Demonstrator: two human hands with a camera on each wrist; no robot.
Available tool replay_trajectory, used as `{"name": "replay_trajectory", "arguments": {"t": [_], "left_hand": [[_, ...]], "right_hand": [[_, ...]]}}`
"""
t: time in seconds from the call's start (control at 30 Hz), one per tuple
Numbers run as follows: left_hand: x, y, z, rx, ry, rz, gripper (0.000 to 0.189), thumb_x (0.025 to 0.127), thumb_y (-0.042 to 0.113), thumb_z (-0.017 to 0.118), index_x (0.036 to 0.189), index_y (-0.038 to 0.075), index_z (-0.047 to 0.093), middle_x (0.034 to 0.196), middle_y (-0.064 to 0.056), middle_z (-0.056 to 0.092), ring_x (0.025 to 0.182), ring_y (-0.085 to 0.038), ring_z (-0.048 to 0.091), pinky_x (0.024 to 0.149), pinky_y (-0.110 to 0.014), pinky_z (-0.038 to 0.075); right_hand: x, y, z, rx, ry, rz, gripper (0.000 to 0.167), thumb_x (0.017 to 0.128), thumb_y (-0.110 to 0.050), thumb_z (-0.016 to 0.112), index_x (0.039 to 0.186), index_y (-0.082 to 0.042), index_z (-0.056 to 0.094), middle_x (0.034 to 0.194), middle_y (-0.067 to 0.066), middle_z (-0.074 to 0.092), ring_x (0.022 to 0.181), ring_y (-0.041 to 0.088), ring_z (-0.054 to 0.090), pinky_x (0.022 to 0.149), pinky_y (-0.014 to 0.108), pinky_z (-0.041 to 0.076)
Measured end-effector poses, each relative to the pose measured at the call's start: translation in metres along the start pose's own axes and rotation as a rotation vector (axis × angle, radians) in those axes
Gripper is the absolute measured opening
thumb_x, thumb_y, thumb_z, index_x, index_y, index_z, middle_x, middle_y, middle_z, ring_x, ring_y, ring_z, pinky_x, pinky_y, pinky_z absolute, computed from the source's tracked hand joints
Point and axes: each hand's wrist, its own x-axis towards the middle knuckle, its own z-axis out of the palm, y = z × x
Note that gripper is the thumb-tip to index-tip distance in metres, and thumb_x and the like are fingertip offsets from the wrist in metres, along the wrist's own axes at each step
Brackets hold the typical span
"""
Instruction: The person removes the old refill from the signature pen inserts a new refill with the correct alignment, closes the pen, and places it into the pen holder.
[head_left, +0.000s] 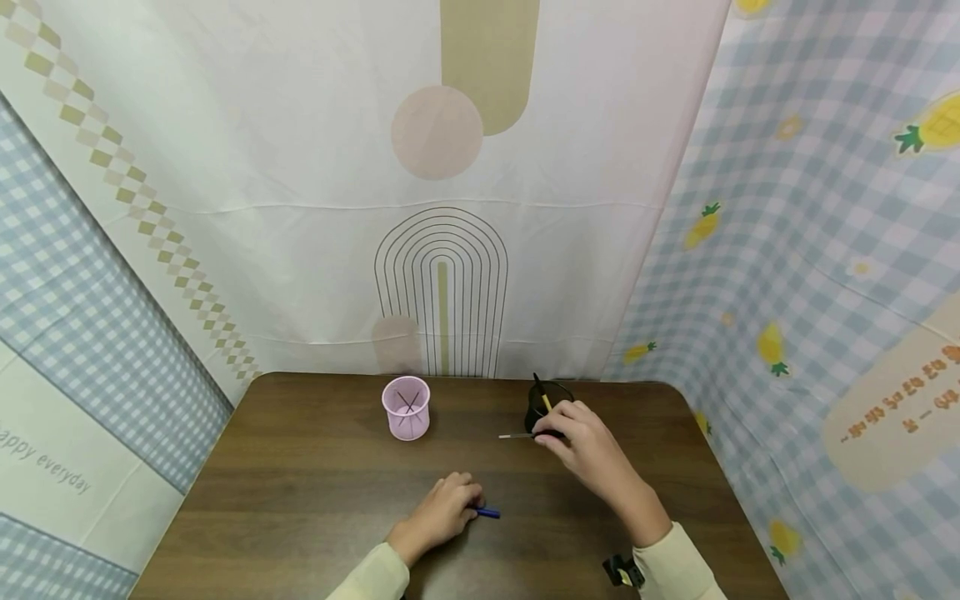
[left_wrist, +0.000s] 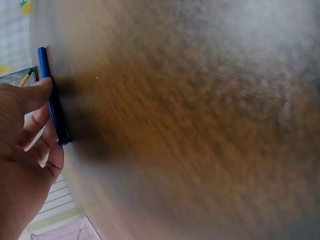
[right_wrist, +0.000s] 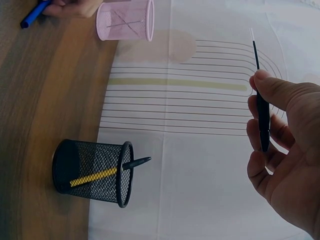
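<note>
My left hand (head_left: 442, 510) is low over the table's middle, fingers curled around a blue pen (left_wrist: 56, 110) whose end sticks out to the right. Higher up on the right, my right hand (head_left: 588, 446) pinches a slim black-handled tool (right_wrist: 263, 115) with a thin shaft and pale tip, like a small screwdriver. In the head view this hand overlaps a black mesh cup (right_wrist: 75, 155). A yellow-and-black pen (right_wrist: 137, 162) leans inside that cup, its dark end above the rim. Left of it stands a pink mesh cup (head_left: 407, 423), showing thin crossed dark lines.
A brown wooden table (head_left: 285, 467) holds both cups near its back edge. Behind it hangs a white patterned cloth (head_left: 315, 267), with blue checked cloth (head_left: 750, 250) at the right side. A small black device (head_left: 624, 572) sits by the right sleeve.
</note>
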Motion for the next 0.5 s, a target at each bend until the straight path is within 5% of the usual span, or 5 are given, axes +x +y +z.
{"name": "replay_trajectory", "arguments": {"t": [0.27, 0.5], "left_hand": [[0.001, 0.0, 0.0, -0.006, 0.003, -0.019, 0.019, 0.081, 0.023, 0.085, 0.09, 0.022, 0.068, 0.089, 0.011, 0.057, 0.085, -0.009, 0.053, 0.074, -0.027, 0.043], [0.006, -0.001, -0.01, 0.021, 0.09, -0.021, 0.024, 0.082, 0.029, 0.084, 0.091, 0.015, 0.067, 0.089, 0.006, 0.053, 0.083, -0.013, 0.051, 0.071, -0.029, 0.042]], "right_hand": [[0.0, 0.001, 0.001, 0.004, 0.008, -0.006, 0.015, 0.085, -0.014, 0.084, 0.097, -0.02, 0.076, 0.097, -0.01, 0.065, 0.085, 0.006, 0.052, 0.07, 0.026, 0.047], [0.001, -0.001, -0.001, -0.004, 0.004, 0.003, 0.015, 0.085, -0.015, 0.084, 0.097, -0.021, 0.076, 0.097, -0.01, 0.065, 0.085, 0.007, 0.052, 0.071, 0.026, 0.048]]}}
